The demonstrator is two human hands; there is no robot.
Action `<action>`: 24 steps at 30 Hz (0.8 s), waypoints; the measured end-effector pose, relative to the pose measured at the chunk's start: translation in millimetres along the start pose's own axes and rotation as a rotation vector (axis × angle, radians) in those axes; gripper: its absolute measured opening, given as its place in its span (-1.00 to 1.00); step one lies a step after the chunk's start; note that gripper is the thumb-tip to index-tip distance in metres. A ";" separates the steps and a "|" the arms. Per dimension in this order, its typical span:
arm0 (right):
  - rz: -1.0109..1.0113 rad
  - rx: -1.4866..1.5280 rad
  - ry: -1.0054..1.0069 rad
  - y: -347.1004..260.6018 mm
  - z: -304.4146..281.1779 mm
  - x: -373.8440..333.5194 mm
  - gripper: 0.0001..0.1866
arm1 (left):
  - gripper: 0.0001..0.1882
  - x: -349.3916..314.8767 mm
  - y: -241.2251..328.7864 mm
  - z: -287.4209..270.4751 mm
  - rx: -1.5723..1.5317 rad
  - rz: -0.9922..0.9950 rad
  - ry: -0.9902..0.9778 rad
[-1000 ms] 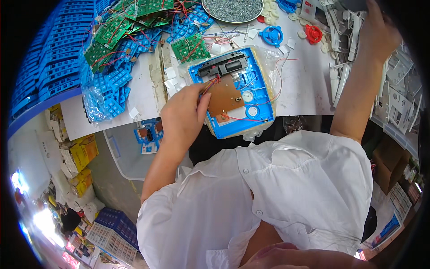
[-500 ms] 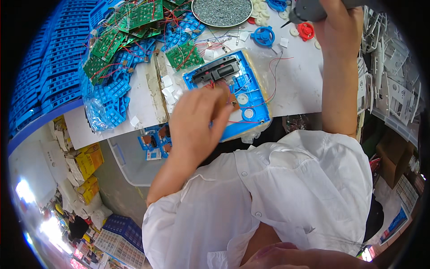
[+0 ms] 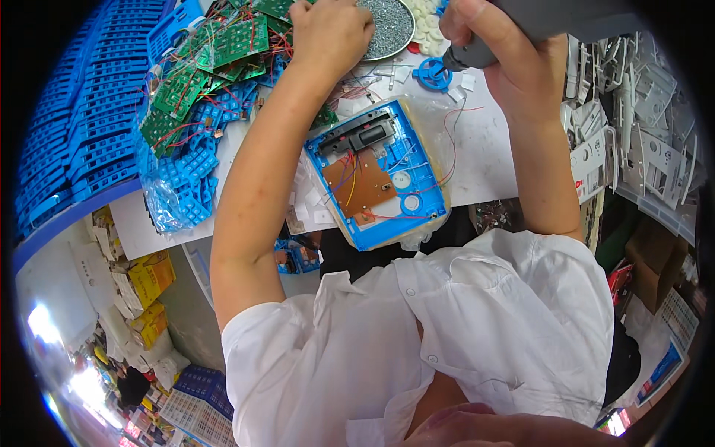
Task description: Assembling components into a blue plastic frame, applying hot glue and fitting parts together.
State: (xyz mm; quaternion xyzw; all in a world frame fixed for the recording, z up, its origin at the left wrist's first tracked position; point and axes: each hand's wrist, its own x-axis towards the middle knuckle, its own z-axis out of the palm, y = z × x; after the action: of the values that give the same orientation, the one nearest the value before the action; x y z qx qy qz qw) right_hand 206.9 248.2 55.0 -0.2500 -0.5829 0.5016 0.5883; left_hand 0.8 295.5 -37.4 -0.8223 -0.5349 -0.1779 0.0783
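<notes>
Up at the top edge, my left hand (image 3: 331, 33) is beside the round metal dish (image 3: 389, 46) of small screws, over the green circuit boards; its fingertips are cut off or hidden. My right hand (image 3: 514, 67) is closed around a dark grey power screwdriver (image 3: 555, 21), its tip pointing left near a blue plastic ring (image 3: 432, 74). Between my forearms lies an open blue plastic housing (image 3: 372, 231), untouched. Inside it sit a brown circuit board (image 3: 357, 182) with coloured wires, a black speaker-like bar (image 3: 361, 134) and a white disc (image 3: 401, 179).
Wired green circuit boards (image 3: 238, 45) heap at the back left over blue keypad pieces (image 3: 197, 160). Blue casings (image 3: 104, 97) are stacked at far left. White plastic parts (image 3: 659, 127) fill a bin at right. Cream round parts (image 3: 427, 30) lie behind the ring.
My left hand has left the housing and moved up to the dish's side. My right hand has brought the screwdriver left and down, toward the blue ring. The brown board now shows uncovered.
</notes>
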 end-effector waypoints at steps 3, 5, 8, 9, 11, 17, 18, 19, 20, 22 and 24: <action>0.035 -0.004 0.018 1.0 6.2 -3.6 -0.67 | -0.82 0.2 1.2 -7.7 -0.065 -0.030 0.083; 0.079 0.005 0.015 -1.8 13.5 -5.4 -0.66 | -0.84 -8.8 5.8 -14.4 -0.203 -0.069 0.115; 0.096 0.052 0.020 -9.6 16.4 -10.8 -0.65 | -0.89 -33.1 19.0 -36.8 -0.397 0.045 0.132; 0.087 0.111 0.031 -12.6 20.2 -15.1 -0.66 | -0.90 -46.6 23.8 -47.5 -0.455 0.104 0.132; 0.050 0.331 -0.014 -14.4 29.0 -20.7 -0.67 | -0.91 -74.6 32.9 -60.0 -0.516 0.122 0.119; -0.049 0.618 -0.200 -3.3 45.8 -32.0 -0.65 | -0.89 -111.4 51.1 -77.0 -0.647 0.071 0.170; -0.021 0.613 -0.175 -6.5 47.7 -35.3 -0.65 | -0.89 -113.4 51.4 -77.8 -0.661 0.059 0.198; 0.006 0.609 -0.149 -12.0 52.3 -36.6 -0.66 | -0.89 -114.8 50.8 -79.0 -0.661 0.059 0.202; 0.033 0.605 -0.125 -17.1 57.0 -37.7 -0.66 | -0.89 -115.9 50.4 -80.0 -0.661 0.057 0.206; 0.034 0.604 -0.111 -15.3 60.2 -37.7 -0.66 | -0.88 -116.9 50.2 -79.6 -0.656 0.050 0.224; 0.026 0.588 -0.134 -9.1 58.2 -37.8 -0.66 | -0.87 -117.4 51.6 -77.6 -0.649 0.041 0.246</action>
State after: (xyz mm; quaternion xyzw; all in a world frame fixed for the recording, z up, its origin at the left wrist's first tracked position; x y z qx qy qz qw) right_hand 162.1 194.5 57.9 -0.0425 -0.4469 0.6719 0.5891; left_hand -11.4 149.3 -6.6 -0.7873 -0.4204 -0.4348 -0.1197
